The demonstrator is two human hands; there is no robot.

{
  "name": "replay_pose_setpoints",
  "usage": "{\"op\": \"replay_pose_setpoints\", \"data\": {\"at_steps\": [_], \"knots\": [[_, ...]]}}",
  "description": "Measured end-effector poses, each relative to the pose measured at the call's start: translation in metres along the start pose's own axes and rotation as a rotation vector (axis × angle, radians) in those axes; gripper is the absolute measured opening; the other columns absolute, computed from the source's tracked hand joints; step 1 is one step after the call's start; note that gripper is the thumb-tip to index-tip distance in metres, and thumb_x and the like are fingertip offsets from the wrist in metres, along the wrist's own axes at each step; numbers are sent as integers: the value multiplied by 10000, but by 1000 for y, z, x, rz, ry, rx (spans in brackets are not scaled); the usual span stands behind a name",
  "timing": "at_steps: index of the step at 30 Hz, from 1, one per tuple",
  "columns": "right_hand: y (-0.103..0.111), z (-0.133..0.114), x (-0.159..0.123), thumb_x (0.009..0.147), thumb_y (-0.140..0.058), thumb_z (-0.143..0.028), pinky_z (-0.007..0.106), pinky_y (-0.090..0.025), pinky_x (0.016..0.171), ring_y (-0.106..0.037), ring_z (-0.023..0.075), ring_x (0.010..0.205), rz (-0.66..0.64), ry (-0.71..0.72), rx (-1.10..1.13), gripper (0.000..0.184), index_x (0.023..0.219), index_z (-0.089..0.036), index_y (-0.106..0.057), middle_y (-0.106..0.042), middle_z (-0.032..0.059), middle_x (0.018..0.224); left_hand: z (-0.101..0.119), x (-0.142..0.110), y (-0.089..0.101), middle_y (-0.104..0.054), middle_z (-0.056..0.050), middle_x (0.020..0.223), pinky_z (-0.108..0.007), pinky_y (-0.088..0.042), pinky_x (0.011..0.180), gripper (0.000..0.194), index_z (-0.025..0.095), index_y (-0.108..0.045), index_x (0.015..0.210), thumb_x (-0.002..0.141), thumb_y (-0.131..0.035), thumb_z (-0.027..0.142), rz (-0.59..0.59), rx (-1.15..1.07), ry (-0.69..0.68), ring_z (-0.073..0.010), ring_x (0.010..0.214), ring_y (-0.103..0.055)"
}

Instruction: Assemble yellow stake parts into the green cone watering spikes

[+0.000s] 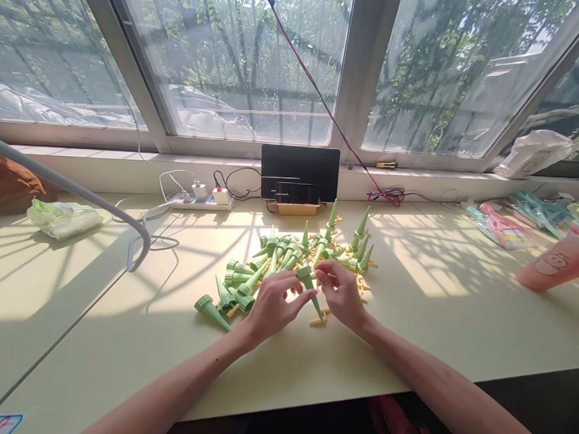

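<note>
Between my two hands is a green plastic spike (311,287), its wide ribbed cap up and its point toward the table. My left hand (279,301) grips it near the cap from the left. My right hand (338,289) is closed at the cap's right side, fingers pinched on what looks like a small yellow piece, mostly hidden. Behind and left lies a heap of green spikes (248,280), some upright, some on their sides. Small yellow plastic pieces (362,285) lie among them, and another yellow piece (318,321) rests below the held spike's tip.
A tablet (300,169) and a phone (297,193) stand against the sill behind the heap. A power strip (201,201) with cables lies back left, near a tissue pack (65,219). A grey curved tube (89,192) crosses the left. A pink cup (559,259) stands right.
</note>
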State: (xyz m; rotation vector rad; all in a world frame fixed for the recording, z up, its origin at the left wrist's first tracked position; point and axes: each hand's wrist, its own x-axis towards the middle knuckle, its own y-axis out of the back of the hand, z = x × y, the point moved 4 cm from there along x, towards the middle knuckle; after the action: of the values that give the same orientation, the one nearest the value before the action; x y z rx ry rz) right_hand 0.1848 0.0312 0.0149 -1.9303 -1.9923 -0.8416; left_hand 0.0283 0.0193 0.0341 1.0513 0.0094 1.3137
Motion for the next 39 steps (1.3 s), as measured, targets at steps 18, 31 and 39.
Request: {"op": "replay_pose_setpoints", "data": {"at_steps": [18, 31, 39], "knots": [[6, -2, 1, 938, -527, -262, 265, -506, 580, -567, 130, 620, 88, -3, -16, 69, 940, -210, -572, -600, -5, 729, -4, 3, 0, -660, -54, 884, -268, -481, 624, 124, 184, -640, 885, 864, -639, 306, 56, 1, 6, -165, 780, -598], [1, 5, 1, 943, -512, -288, 234, -457, 490, -552, 124, 612, -8, -50, 122, 81, 935, -211, -534, -581, 11, 775, -6, 2, -1, -577, -7, 780, -225, -457, 568, 176, 181, -592, 860, 816, -704, 310, 51, -128, -14, -116, 679, -519], [-2, 6, -1, 946, -520, -360, 202, -393, 435, -523, 107, 569, -51, -143, 244, 155, 922, -209, -499, -529, -15, 704, -11, 2, -3, -615, -26, 869, -212, -469, 561, 129, 189, -636, 929, 834, -686, 262, 71, -95, -62, -106, 683, -537]]}}
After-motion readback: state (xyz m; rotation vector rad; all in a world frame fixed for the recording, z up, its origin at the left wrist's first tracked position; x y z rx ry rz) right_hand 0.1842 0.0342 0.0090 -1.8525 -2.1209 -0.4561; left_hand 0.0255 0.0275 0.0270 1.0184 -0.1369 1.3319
